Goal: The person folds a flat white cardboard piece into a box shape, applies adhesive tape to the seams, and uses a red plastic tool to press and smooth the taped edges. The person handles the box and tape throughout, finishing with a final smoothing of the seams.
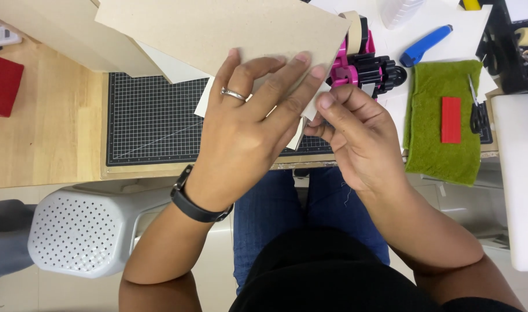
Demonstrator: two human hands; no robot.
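My left hand, with a ring and a black wristband, lies fingers spread on the lower corner of a large grey-brown cardboard sheet tilted over the black cutting mat. My right hand pinches a white paper edge that sticks out from under the cardboard's corner, next to my left fingertips. More white paper shows beneath the cardboard on the left.
A pink and black tape dispenser stands just behind my right hand. To the right lie a green cloth with a red block, scissors and a blue cutter. A perforated white stool stands lower left.
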